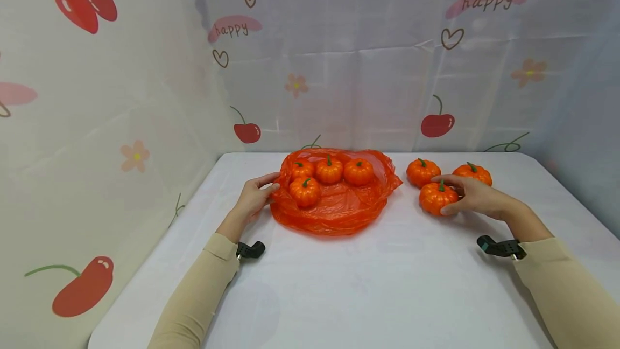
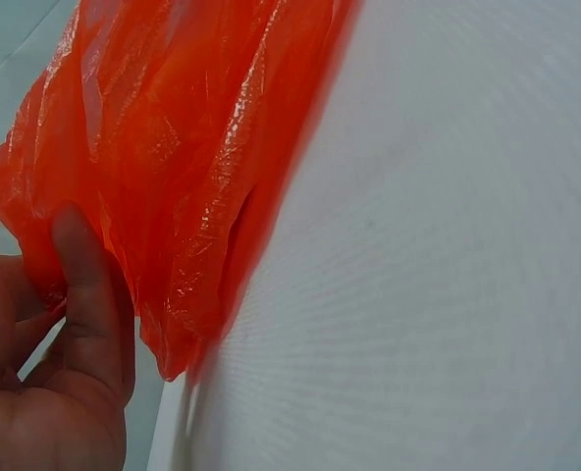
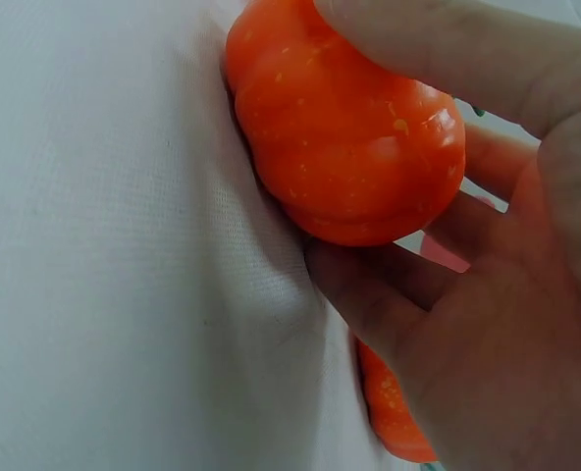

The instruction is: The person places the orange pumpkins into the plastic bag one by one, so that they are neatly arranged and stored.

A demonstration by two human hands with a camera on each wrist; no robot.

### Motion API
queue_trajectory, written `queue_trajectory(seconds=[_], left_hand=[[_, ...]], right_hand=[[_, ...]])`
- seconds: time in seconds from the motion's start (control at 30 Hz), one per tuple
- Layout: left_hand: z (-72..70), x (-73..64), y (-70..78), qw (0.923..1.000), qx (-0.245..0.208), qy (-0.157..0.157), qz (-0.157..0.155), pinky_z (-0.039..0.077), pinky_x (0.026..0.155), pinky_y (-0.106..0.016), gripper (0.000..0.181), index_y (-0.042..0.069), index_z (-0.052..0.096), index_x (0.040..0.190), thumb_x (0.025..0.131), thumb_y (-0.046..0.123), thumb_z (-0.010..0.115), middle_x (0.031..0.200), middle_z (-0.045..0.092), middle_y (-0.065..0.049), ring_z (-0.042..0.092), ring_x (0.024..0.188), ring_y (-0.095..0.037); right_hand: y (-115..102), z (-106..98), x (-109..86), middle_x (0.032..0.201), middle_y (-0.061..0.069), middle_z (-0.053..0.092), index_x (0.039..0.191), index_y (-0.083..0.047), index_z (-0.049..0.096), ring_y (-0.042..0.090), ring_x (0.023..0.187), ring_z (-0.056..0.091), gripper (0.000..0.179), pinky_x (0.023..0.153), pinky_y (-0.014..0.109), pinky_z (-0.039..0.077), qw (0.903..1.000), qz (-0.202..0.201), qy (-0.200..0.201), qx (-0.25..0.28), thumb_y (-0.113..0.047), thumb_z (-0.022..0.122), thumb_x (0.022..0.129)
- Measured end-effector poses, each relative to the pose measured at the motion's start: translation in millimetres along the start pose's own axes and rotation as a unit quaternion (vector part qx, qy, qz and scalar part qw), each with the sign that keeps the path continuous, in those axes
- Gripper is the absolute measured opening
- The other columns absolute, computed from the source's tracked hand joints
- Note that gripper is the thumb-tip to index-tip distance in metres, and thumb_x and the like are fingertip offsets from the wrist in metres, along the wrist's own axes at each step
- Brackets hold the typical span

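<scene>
A red plastic bag (image 1: 334, 214) lies spread with its mouth turned up, and several small orange toy pumpkins (image 1: 329, 170) with green stems sit inside it. At the bag's left edge my left hand (image 1: 255, 196) pinches the thin plastic between thumb and fingers; the left wrist view shows the crinkled film (image 2: 173, 177) there. My right hand (image 1: 479, 196) grips a small pumpkin (image 1: 436, 198) to the right of the bag, thumb on the near side and fingers around the far side. In the right wrist view that pumpkin (image 3: 349, 137) rests on or just at the white surface.
Two more pumpkins stand behind my right hand, one at the left (image 1: 422, 171) and one partly hidden at the right (image 1: 474, 173). The white table (image 1: 349, 284) meets a patterned curtain (image 1: 319, 106) at the back, with curtain on both sides too.
</scene>
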State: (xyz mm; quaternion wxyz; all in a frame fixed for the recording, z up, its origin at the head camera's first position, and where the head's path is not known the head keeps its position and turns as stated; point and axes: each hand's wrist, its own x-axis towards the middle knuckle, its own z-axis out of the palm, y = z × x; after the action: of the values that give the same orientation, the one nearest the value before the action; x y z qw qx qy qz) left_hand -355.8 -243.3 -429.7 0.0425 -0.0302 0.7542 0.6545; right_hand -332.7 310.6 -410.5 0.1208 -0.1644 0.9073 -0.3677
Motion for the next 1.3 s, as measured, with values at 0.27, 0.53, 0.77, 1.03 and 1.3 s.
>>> queue_trajectory(seconds=[0.27, 0.53, 0.77, 1.03, 1.3], left_hand=[[0.0, -0.2, -0.7, 1.0, 0.001, 0.0, 0.0, 0.06, 0.085, -0.022, 0.042, 0.023, 0.062, 0.145, 0.103, 0.016, 0.063, 0.153, 0.052, -0.005, 0.061, 0.116, -0.022], [0.1, 0.5, -1.7, 1.0, 0.005, 0.006, -0.007, 0.06, 0.087, -0.023, 0.041, 0.024, 0.063, 0.143, 0.103, 0.016, 0.063, 0.152, 0.053, -0.003, 0.061, 0.117, -0.023], [0.4, 0.8, -2.0, 0.9999, 0.006, 0.008, -0.011, 0.06, 0.089, -0.024, 0.041, 0.026, 0.063, 0.143, 0.103, 0.016, 0.064, 0.153, 0.052, -0.002, 0.059, 0.122, -0.023], [0.5, -0.1, -0.8, 0.9999, 0.005, 0.008, -0.008, 0.06, 0.089, -0.025, 0.041, 0.024, 0.063, 0.143, 0.103, 0.016, 0.064, 0.152, 0.053, -0.004, 0.06, 0.12, -0.024], [0.0, 0.9, -1.7, 0.9999, 0.007, 0.004, -0.012, 0.059, 0.092, -0.026, 0.043, 0.027, 0.061, 0.145, 0.104, 0.017, 0.063, 0.155, 0.051, -0.003, 0.059, 0.125, -0.025]], right_hand=[[4, 0, -0.7, 0.154, 0.031, 0.037, 0.158, -0.006, 0.034, 0.048, 0.134, 0.038, 0.095, 0.107, 0.073, 0.038, 0.9998, 0.012, -0.017, 0.003, -0.027, 0.087, 0.082], [6, 0, -0.1, 0.153, 0.03, 0.041, 0.158, -0.005, 0.033, 0.047, 0.136, 0.039, 0.098, 0.108, 0.072, 0.04, 0.9998, 0.013, -0.014, 0.005, -0.025, 0.088, 0.08], [1, 0, -1.4, 0.152, 0.027, 0.042, 0.159, -0.006, 0.032, 0.045, 0.135, 0.04, 0.096, 0.107, 0.069, 0.042, 0.9995, 0.008, -0.016, 0.025, -0.025, 0.087, 0.082], [-13, -2, -4.1, 0.158, 0.03, 0.032, 0.163, -0.001, 0.019, 0.048, 0.14, 0.034, 0.101, 0.111, 0.072, 0.036, 0.9986, 0.011, -0.015, 0.049, -0.03, 0.081, 0.089], [-33, 0, -0.6, 0.161, 0.03, 0.026, 0.165, -0.006, 0.014, 0.049, 0.143, 0.029, 0.102, 0.111, 0.071, 0.037, 0.9975, 0.017, -0.008, 0.068, -0.034, 0.078, 0.091]])
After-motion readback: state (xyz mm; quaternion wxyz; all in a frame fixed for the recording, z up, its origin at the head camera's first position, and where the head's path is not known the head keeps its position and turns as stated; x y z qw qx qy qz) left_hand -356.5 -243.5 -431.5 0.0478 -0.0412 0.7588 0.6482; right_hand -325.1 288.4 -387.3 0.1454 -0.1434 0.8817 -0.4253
